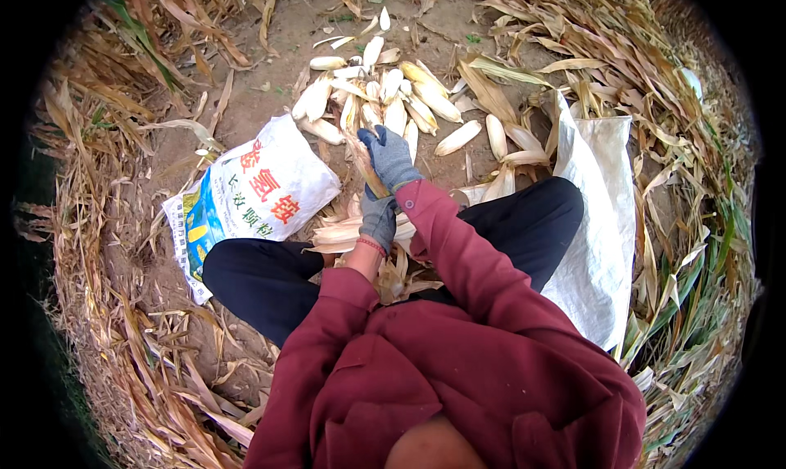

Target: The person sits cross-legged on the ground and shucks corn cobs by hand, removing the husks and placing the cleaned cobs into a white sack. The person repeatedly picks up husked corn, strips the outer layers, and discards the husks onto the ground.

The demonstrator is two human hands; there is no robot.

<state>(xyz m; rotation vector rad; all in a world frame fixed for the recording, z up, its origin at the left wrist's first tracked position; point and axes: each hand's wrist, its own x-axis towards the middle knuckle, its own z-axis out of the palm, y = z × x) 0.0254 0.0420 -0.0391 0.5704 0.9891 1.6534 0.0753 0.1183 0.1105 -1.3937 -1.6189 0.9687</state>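
Note:
Both of my hands wear grey knitted gloves with dark blue palms and meet on one ear of corn in its dry husk (366,165). My left hand (377,220) grips its lower end, nearest my body. Above it, my right hand (390,156) has its fingers around the upper part, by the tip. Just beyond my hands lies a heap of pale corn ears (393,85) on the soil, some still with bits of husk. Torn dry husks (338,234) lie between my legs, beside my left wrist.
A printed white woven sack (264,180) lies at my left knee. Another white woven sack (592,236) lies by my right knee. Dry corn stalks and leaves (651,70) surround the bare soil (245,100). Single ears (458,138) lie right of the heap.

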